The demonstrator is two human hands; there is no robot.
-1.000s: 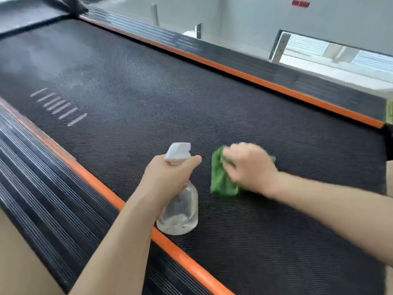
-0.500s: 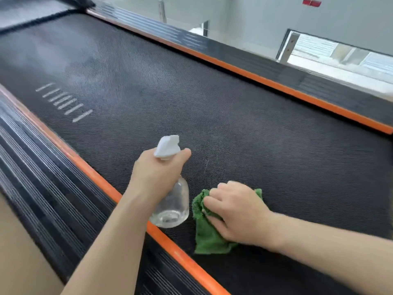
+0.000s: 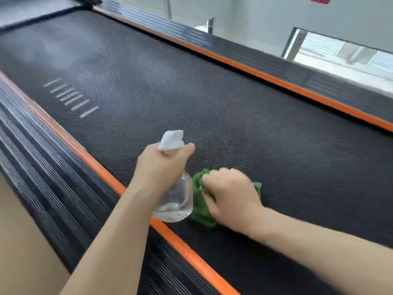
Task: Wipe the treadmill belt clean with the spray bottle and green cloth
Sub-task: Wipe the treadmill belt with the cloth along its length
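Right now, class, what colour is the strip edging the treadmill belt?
Orange: the edge strip borders the black belt on both sides, seen in the head view.

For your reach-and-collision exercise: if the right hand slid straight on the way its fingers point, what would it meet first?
Most likely the spray bottle held by the left hand; the right hand, pressing the green cloth, points toward it, though the depth between them is unclear.

Two bare forearms, left hand (image 3: 161, 165) and right hand (image 3: 231, 196) ungloved, sleeveless.
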